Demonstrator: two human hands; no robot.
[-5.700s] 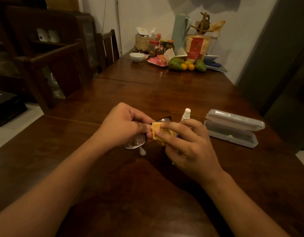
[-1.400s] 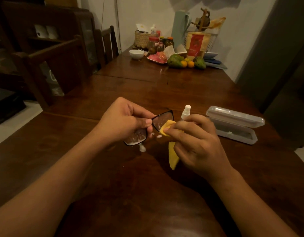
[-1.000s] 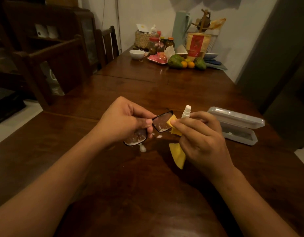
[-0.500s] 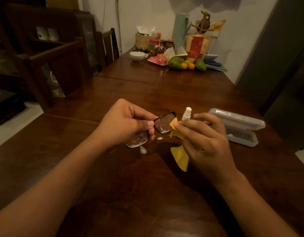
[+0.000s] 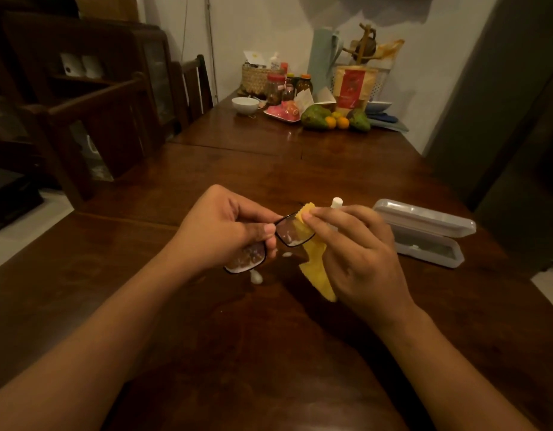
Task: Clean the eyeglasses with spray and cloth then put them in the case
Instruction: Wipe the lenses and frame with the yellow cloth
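Eyeglasses (image 5: 280, 239) held above desk (image 5: 346, 169), pinched at bridge by left hand (image 5: 221, 230). Yellow cloth (image 5: 315, 262) gripped by right hand (image 5: 359, 259), pressed on lens. Open case (image 5: 424, 231) lay beside.

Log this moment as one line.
phase: wipe | left hand: holds eyeglasses | right hand: pinches yellow cloth against eyeglasses | spray bottle: behind right hand | case: open

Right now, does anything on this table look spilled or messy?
Yes. Small white blobs of liquid sit on the wooden table just below the glasses, and the lens nearest the left hand looks smeared white. Probably dripped cleaner.
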